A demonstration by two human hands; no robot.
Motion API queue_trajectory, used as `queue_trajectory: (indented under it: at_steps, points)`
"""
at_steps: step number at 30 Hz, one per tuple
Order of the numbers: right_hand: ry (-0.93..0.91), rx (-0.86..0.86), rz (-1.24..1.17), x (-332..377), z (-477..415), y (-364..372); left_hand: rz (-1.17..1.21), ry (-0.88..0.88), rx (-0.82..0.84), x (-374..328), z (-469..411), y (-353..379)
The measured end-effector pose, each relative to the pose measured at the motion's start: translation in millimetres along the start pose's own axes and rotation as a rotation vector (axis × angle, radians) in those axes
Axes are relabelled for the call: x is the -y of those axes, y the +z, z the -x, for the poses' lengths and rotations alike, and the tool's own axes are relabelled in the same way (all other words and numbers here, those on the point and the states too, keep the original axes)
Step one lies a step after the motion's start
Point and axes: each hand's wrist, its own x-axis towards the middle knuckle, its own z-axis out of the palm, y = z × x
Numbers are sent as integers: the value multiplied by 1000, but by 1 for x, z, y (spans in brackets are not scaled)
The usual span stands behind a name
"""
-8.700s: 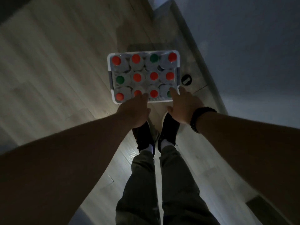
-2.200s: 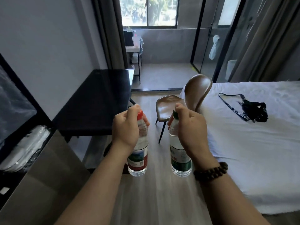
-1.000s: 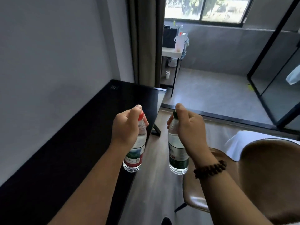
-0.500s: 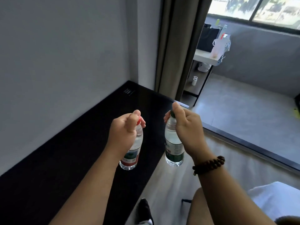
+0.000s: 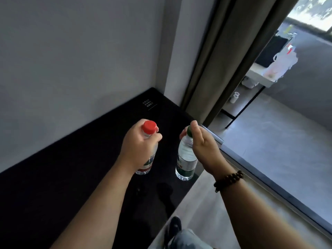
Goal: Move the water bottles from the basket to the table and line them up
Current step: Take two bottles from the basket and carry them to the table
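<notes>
My left hand (image 5: 139, 147) grips the neck of a clear water bottle with a red cap (image 5: 149, 127) and a red label, upright over the black table (image 5: 71, 177). My right hand (image 5: 204, 150) holds a second clear water bottle with a green cap and green label (image 5: 186, 159) by its neck, upright above the table's right edge. Both bottle bases hang close to the dark tabletop; whether they touch it I cannot tell. The basket is out of view.
A grey wall borders the table at the left and back. A brown curtain (image 5: 224, 51) hangs past the table's far corner. A sliding door track and a grey balcony floor (image 5: 278, 141) lie to the right. My shoe (image 5: 173, 228) stands by the table's edge.
I have stepped closer to the table and looked down. Both hands have carried the bottles forward over the tabletop and lowered them toward it.
</notes>
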Motion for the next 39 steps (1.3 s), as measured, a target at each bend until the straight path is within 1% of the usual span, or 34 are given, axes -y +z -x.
queue_trajectory:
  at_steps: [4, 6, 11, 15, 17, 20, 22, 28, 32, 39]
  points:
    - [57, 163, 40, -16, -48, -3, 14, -53, -90, 17, -27, 15]
    - [60, 258, 50, -29, -81, -3, 28, -81, -170, 27, -40, 29]
    - [40, 512, -6, -60, -158, -3, -67, -166, -393, 44, -73, 69]
    - [33, 642, -17, -79, -206, -12, -125, -277, -474, 39, -94, 100]
    - [19, 680, 18, -90, -225, -13, -183, -321, -485, 37, -103, 112]
    - [-46, 709, 173, -111, -249, -15, -251, -373, -498, 37, -120, 127]
    - [-64, 717, 230, -120, -260, -18, -296, -385, -513, 38, -129, 136]
    - [-73, 721, 267, -130, -283, -27, -377, -413, -556, 43, -148, 160]
    - [-54, 724, 259, -136, -291, -32, -353, -453, -557, 53, -154, 171]
    - [-97, 778, 285, -136, -298, -37, -336, -500, -574, 60, -164, 175]
